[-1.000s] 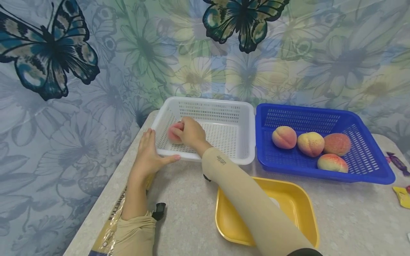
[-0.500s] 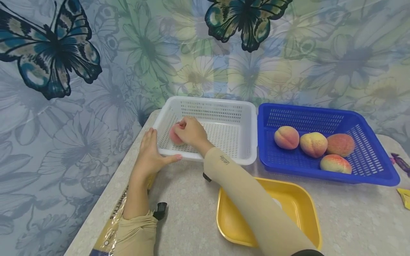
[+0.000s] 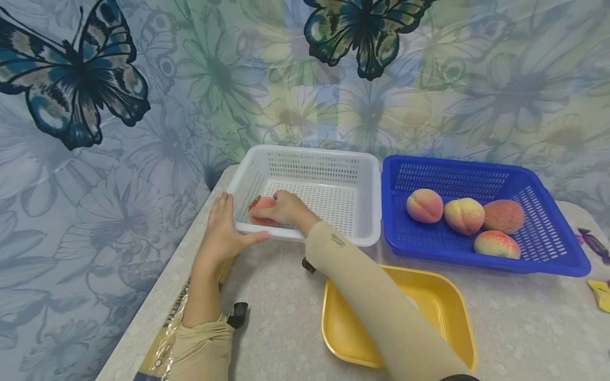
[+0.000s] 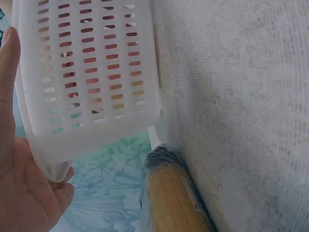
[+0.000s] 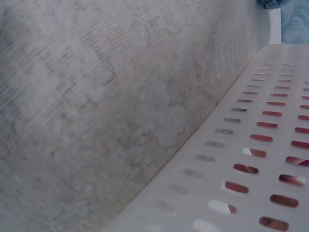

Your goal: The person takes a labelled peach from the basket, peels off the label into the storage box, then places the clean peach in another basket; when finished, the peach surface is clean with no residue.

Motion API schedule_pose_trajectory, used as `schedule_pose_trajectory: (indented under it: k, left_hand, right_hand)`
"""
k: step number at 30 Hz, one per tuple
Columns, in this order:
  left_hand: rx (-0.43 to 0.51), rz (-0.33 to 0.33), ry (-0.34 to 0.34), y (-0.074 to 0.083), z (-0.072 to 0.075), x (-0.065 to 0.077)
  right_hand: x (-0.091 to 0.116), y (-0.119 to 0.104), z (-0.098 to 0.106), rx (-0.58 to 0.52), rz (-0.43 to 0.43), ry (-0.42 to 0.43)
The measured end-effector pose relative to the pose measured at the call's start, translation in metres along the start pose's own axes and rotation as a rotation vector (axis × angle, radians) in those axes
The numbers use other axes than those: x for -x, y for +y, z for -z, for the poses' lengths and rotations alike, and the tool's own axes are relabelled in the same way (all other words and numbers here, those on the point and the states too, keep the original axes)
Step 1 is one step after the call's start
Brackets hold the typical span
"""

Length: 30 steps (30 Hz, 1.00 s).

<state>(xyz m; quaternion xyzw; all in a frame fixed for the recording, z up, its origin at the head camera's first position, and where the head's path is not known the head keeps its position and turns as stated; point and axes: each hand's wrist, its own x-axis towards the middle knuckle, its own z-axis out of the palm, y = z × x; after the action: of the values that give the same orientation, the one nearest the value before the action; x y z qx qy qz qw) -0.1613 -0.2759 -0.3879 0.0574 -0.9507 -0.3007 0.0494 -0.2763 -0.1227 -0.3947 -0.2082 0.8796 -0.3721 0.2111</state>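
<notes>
In the head view, my right hand [image 3: 286, 207] is inside the white slotted basket [image 3: 367, 211], near its left end. It holds a pinkish-red round fruit [image 3: 263, 203] with a brownish-green leafy top; its exact kind is unclear. Red also shows through the slots in both wrist views. My left hand [image 3: 220, 233] rests at the front left corner of the basket, fingers straight along the left side and thumb along the front rim. In the left wrist view, that hand [image 4: 29, 188] lies against the rim; the right wrist view shows only basket wall [image 5: 231, 159] and tabletop.
On the right stands a blue basket [image 3: 429, 251] with several peaches [image 3: 464, 216]. A yellow tray [image 3: 440, 296] lies in front, partly beneath my right forearm. A spaghetti packet [image 3: 164, 330] lies beside my left arm. Wrapped sweets [image 3: 595, 246] sit at the far right.
My right hand has lowered toward the basket's front and the fruit has turned, so its leafy top now shows on the left. The left hand stays at the corner.
</notes>
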Motion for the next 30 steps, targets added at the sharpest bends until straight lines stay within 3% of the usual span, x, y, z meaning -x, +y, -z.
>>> schedule_pose_trajectory:
  k: [5,11,20,30]
  left_hand:
    - [-0.006,0.002,-0.003,0.0,0.001,0.0]
    - [0.003,-0.001,0.0,0.001,0.0,0.0]
    - [0.007,0.011,-0.002,0.001,0.001,0.0]
    - [-0.003,0.011,0.009,0.001,0.0,-0.001]
  right_hand:
    - [0.003,-0.001,-0.001,0.06,0.064,-0.065]
    - [0.007,-0.003,0.004,0.016,0.106,-0.009]
    - [0.02,-0.002,0.033,-0.065,0.161,0.046]
    - [0.059,0.004,0.073,-0.184,0.221,0.064]
